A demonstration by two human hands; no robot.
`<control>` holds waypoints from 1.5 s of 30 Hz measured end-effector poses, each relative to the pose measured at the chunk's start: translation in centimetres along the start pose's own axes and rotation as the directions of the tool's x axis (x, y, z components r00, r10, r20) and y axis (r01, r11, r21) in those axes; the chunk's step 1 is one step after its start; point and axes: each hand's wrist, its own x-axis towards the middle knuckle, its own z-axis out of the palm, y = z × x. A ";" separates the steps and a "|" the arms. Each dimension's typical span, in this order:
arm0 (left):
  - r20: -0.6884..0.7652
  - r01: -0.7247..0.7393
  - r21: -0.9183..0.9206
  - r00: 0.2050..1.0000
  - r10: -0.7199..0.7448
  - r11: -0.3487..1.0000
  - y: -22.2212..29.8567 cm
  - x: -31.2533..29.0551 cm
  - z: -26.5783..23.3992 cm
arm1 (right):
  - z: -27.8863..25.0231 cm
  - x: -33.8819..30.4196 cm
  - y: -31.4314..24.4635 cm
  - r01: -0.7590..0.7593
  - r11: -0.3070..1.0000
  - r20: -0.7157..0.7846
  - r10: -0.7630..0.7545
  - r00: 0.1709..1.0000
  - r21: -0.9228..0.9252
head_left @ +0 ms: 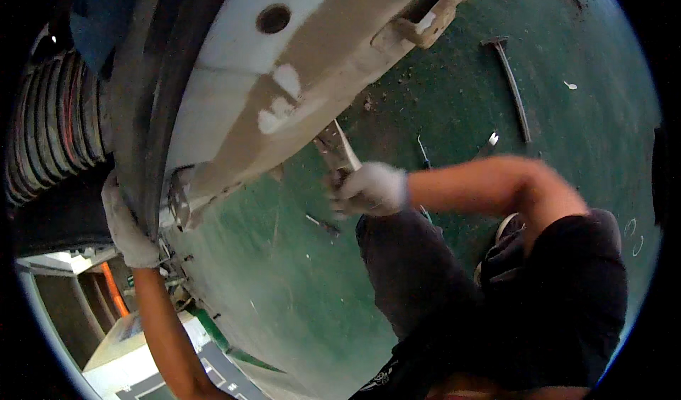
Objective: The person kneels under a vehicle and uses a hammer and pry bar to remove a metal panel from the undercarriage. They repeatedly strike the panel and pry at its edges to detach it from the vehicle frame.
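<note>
One gloved right hand [376,189] holds its fingers wrapped around a flat metal tool [335,152] just beside a beige-and-white vehicle body panel [230,81], while the left hand [131,228], its finger spread impossible to tell, meets black trim [144,109] above a green floor [312,279].

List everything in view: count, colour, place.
body panel: one, white and tan, upper middle
trim: one, black, panel's left edge
ribbed part: one, grey, left
held tool: one, brownish, centre
floor: one, green, centre
long tool: one, grey, upper right
small tools: at least three, mixed colours, floor
bar: one, orange, lower left
box: one, grey-white, bottom left
trousers: one pair, dark, lower right
left grip: one, pale glove, at trim
right grip: one, pale glove, on held tool
</note>
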 end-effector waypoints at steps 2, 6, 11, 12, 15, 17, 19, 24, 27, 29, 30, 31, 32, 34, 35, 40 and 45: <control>-0.007 0.119 -0.235 0.992 -0.124 0.965 -2.5 -1.1 -0.8 | -1.2 -2.0 -9.8 -0.481 0.854 0.270 0.519 0.811 -0.196; 0.126 0.377 -0.717 0.897 -0.423 0.586 0.4 -0.4 0.4 | -2.7 -2.3 -9.4 -0.317 0.854 0.200 0.424 0.883 -0.412; 0.073 0.233 -0.563 0.970 -0.233 0.793 0.8 0.4 1.5 | 0.2 8.7 5.9 0.369 0.722 -0.114 -0.524 0.844 -0.586; 0.033 0.141 -0.476 0.989 -0.142 0.868 0.8 1.3 1.7 | -0.4 11.5 5.7 0.548 0.730 -0.046 -0.616 0.786 -0.408; -0.015 -0.086 -0.173 0.996 0.085 0.981 1.8 2.1 0.7 | -0.8 8.3 3.5 0.449 0.604 0.054 -0.557 0.829 -0.659; 0.092 0.103 -0.329 0.993 -0.077 0.939 1.3 0.8 -0.1 | -1.4 3.6 1.6 0.167 0.777 -0.056 -0.252 0.966 -0.607; -0.067 -0.113 -0.109 0.992 0.106 0.988 -0.8 -0.5 -0.8 | -0.7 -1.4 -5.3 -0.211 0.924 0.054 0.240 0.969 -0.318; -0.038 0.056 -0.327 0.997 -0.073 0.943 0.9 -0.3 -0.7 | -1.6 -1.2 -8.1 -0.256 0.851 0.123 0.346 0.930 -0.459; -0.047 -0.082 -0.183 0.996 0.074 0.980 0.5 0.3 -0.7 | -3.5 2.9 1.8 0.469 0.443 0.291 -0.412 0.863 -0.764; -0.102 -0.176 -0.151 0.981 0.162 0.973 0.9 1.0 0.5 | -0.1 9.9 5.6 0.584 0.455 0.139 -0.697 0.703 -0.673; -0.153 -0.233 -0.125 0.965 0.213 0.964 1.3 2.0 1.5 | -1.4 12.6 4.6 0.616 0.674 0.001 -0.675 0.738 -0.408; -0.149 -0.269 -0.038 0.954 0.261 0.962 0.9 2.1 1.0 | -0.5 12.6 4.5 0.574 0.730 -0.008 -0.620 0.784 -0.372; -0.130 -0.300 0.026 0.945 0.301 0.954 0.7 1.3 1.0 | 0.6 11.1 4.7 0.514 0.786 -0.037 -0.558 0.829 -0.343; -0.097 -0.243 -0.045 0.966 0.238 0.969 0.8 0.9 0.4 | -1.2 8.7 4.1 0.311 0.885 -0.098 -0.363 0.926 -0.346; -0.101 -0.198 -0.087 0.977 0.189 0.976 0.3 0.1 1.2 | -2.8 6.1 3.3 0.484 0.588 0.200 -0.482 0.853 -0.648; 0.000 0.157 -0.539 0.982 -0.187 0.827 0.3 -1.3 0.9 | 1.2 -3.4 -12.1 -0.583 0.790 0.042 0.599 0.799 -0.189; -0.087 0.034 -0.313 0.994 -0.064 0.949 2.0 0.9 0.0 | -4.1 -0.1 -1.9 0.091 0.781 0.026 -0.096 0.995 -0.618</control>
